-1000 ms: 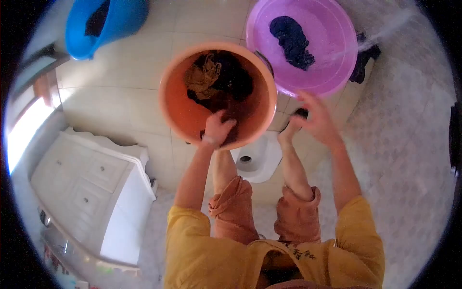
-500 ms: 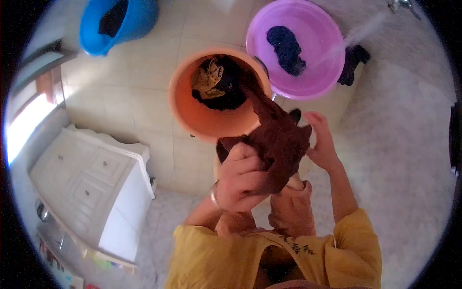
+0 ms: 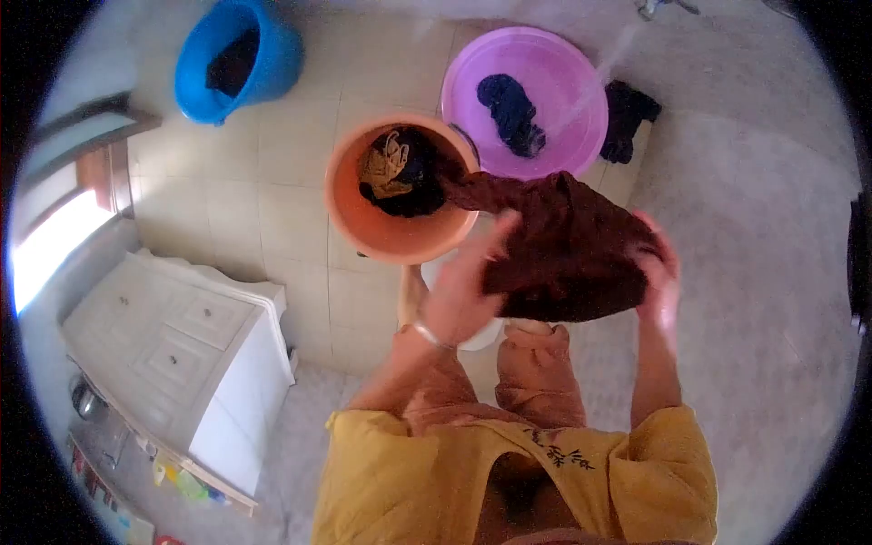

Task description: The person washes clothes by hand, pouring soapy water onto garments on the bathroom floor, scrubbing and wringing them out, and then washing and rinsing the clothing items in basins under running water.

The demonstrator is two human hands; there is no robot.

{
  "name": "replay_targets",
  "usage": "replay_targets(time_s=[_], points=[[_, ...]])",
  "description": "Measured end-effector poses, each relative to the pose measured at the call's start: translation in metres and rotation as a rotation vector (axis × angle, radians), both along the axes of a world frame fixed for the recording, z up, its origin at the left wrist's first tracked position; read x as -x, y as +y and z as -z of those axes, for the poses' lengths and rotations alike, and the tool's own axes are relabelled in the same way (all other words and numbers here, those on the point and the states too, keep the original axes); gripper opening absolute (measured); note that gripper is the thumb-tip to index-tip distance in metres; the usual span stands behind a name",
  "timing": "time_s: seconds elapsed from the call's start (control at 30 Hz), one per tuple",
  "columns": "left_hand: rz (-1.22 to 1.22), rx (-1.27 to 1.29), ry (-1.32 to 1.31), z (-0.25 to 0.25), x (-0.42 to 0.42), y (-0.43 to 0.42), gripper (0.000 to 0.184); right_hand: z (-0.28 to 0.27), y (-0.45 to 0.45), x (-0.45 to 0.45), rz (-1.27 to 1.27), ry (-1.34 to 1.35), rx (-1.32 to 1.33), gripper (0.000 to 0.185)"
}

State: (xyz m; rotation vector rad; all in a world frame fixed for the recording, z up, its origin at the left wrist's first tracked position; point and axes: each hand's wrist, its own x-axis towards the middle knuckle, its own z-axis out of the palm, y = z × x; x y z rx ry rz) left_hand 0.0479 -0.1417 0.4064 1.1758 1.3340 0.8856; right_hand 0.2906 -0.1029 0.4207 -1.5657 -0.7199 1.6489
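A dark maroon cloth [image 3: 572, 250] is stretched between my two hands, its far left end trailing into the orange bucket [image 3: 350, 222]. My left hand [image 3: 465, 286] grips the cloth's left side, a bangle at the wrist. On the cloth's right edge, my right hand [image 3: 658, 272] holds on with fingers curled over it. Inside the orange bucket lie a tan cloth [image 3: 386, 165] and black cloth. Behind it, water streams into a pink basin [image 3: 568, 77] that has a dark blue cloth [image 3: 511, 113] in it.
A blue bucket [image 3: 283, 68] with dark cloth stands at the back left. Dark clothing [image 3: 627, 118] lies right of the basin. The tap [image 3: 668, 7] is at the top. A white cabinet [image 3: 182, 345] stands left. A white squat toilet [image 3: 481, 336] is partly hidden below my hands.
The maroon cloth has come up out of the orange bucket in my left hand and moved right. My right hand, empty before, has taken its right edge.
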Motion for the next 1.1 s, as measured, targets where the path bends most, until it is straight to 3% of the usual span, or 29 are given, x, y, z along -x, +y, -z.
replay_targets(time_s=[0.03, 0.1, 0.17, 0.23, 0.3, 0.37, 0.43, 0.5, 0.57, 0.6, 0.67, 0.73, 0.77, 0.83, 0.87, 0.93, 1.1], points=[[-0.090, 0.094, 0.056, -0.011, 0.013, 0.001, 0.066, -0.018, 0.005, -0.003, 0.006, 0.002, -0.010, 0.043], [-0.130, 0.014, 0.321, -0.027, 0.039, 0.010, 0.066, -0.055, 0.015, -0.007, -0.187, -0.437, -0.210, 0.036], [-0.003, -0.239, 0.561, -0.064, 0.058, 0.033, 0.064, -0.093, 0.023, -0.006, -0.189, -0.558, -0.299, 0.032], [-0.038, -0.483, 0.507, -0.109, 0.064, 0.060, 0.056, -0.132, 0.035, -0.003, -0.189, -0.684, -0.399, 0.027], [-0.175, -0.429, 0.367, -0.168, 0.052, 0.078, 0.045, -0.168, 0.045, -0.001, -0.055, -0.643, -0.819, 0.023], [-0.074, -0.485, 0.377, -0.214, 0.047, 0.096, 0.036, -0.185, 0.060, -0.006, -0.118, -0.608, -0.775, 0.022], [0.095, -0.609, 0.316, -0.225, 0.034, 0.119, 0.021, -0.191, 0.073, -0.015, -0.218, -0.611, -0.671, 0.018], [0.274, -0.395, 0.446, -0.244, 0.019, 0.127, 0.018, -0.198, 0.077, -0.020, -0.200, -0.583, -0.628, 0.019], [0.175, -0.277, 0.219, -0.242, -0.004, 0.133, 0.023, -0.203, 0.077, -0.031, -0.180, -0.601, -0.588, 0.020], [0.190, -0.300, 0.220, -0.245, -0.015, 0.136, 0.023, -0.205, 0.077, -0.037, -0.245, -0.709, -0.568, 0.020], [0.076, -0.181, -0.144, -0.248, -0.038, 0.139, 0.025, -0.215, 0.070, -0.045, -0.287, -0.830, -0.552, 0.021], [0.069, -0.218, -0.158, -0.249, -0.072, 0.138, 0.026, -0.226, 0.061, -0.047, -0.340, -1.313, -0.711, 0.021], [0.081, -0.246, -0.087, -0.254, -0.089, 0.135, 0.027, -0.229, 0.053, -0.046, -0.325, -1.321, -0.712, 0.021], [0.101, -0.448, 0.078, -0.265, -0.125, 0.120, 0.025, -0.235, 0.036, -0.039, -0.049, -0.691, -0.709, 0.020], [0.136, -0.514, 0.152, -0.268, -0.144, 0.111, 0.023, -0.237, 0.027, -0.040, -0.217, -0.432, -0.600, 0.025], [0.216, -0.634, 0.223, -0.279, -0.177, 0.088, 0.019, -0.249, 0.018, -0.014, -0.106, -0.479, -0.448, 0.025], [0.447, -0.680, 0.042, -0.307, -0.205, 0.012, 0.020, -0.246, 0.004, -0.014, -0.093, -0.724, -0.705, 0.024]])
